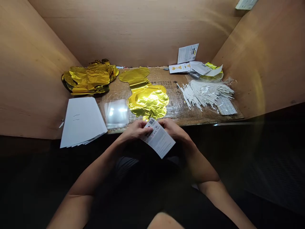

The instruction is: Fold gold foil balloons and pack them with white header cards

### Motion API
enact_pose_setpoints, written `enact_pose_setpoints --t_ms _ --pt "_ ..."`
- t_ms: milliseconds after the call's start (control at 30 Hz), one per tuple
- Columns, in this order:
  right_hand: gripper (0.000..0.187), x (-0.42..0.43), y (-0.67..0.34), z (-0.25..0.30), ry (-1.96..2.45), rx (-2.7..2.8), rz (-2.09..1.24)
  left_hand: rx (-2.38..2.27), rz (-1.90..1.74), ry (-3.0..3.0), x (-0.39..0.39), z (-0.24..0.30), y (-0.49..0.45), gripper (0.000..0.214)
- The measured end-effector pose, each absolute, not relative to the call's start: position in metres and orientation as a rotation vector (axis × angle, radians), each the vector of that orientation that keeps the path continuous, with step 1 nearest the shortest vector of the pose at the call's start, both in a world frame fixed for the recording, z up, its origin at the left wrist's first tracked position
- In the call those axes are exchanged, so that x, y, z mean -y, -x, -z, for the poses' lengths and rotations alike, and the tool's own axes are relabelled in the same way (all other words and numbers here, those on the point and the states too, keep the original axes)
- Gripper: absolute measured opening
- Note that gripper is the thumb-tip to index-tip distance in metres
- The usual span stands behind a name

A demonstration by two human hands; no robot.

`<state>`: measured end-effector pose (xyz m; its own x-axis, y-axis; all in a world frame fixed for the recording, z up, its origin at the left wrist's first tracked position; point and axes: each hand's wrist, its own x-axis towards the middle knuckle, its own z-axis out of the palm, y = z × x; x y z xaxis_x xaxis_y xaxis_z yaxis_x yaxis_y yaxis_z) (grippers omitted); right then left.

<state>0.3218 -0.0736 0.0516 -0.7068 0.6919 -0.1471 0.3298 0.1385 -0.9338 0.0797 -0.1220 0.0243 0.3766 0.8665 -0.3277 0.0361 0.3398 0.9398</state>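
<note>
Both my left hand (134, 131) and my right hand (171, 129) grip a white printed card (159, 139) with a barcode near its top corner, holding it tilted above the table's front edge. Just ahead of my hands lies a flattened gold foil balloon (147, 101). A stack of clear plastic sleeves (116, 113) is nearest my left hand, beyond it a stack of white sheets (82, 122). A heap of gold foil balloons (89, 78) sits at the far left. A bundle of white sticks (205, 94) in clear plastic lies to the right.
Plywood walls (135, 31) surround the work surface on three sides. The tabletop is cardboard under clear plastic (173, 105). Printed cards and yellow foil (194, 68) lie at the back right, with a small clear packet (226, 106) near the sticks.
</note>
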Motion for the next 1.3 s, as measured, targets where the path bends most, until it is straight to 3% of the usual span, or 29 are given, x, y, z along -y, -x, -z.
enact_pose_setpoints --t_ms 133,200,400,467,567,667,767,967,1300 --pt "0.036 0.073 -0.335 -0.038 0.969 1.741 -1.879 -1.087 -0.689 -1.209 0.114 -0.025 -0.077 0.03" --pt "0.035 0.079 -0.331 -0.026 0.988 1.686 -1.818 -1.155 -0.773 -1.224 0.108 -0.017 -0.081 0.032" --pt "0.034 0.076 -0.305 0.0 1.138 1.421 -1.432 -1.259 -1.504 -0.703 0.106 0.011 -0.121 0.047" --pt "0.035 0.057 -0.323 -0.002 1.33 1.513 -1.15 -1.25 -1.564 -0.611 0.109 0.017 -0.125 0.05" --pt "0.029 0.018 -0.374 -0.009 1.834 1.513 -0.455 -1.251 -1.508 -0.55 0.108 0.019 -0.115 0.052" --pt "0.024 -0.008 -0.415 -0.01 2.14 1.634 -0.22 -1.233 -1.439 -0.476 0.104 0.017 -0.101 0.048" --pt "0.019 0.0 -0.417 -0.009 2.086 1.776 -0.351 -1.22 -1.425 -0.393 0.102 0.012 -0.097 0.04" --pt "0.037 0.082 -0.347 -0.031 1.27 1.688 -1.204 -1.188 -1.493 -0.357 0.105 0.007 -0.103 0.041" --pt "0.043 0.095 -0.298 -0.012 1.144 1.524 -1.516 -1.169 -1.558 -0.529 0.125 0.015 -0.111 0.061"
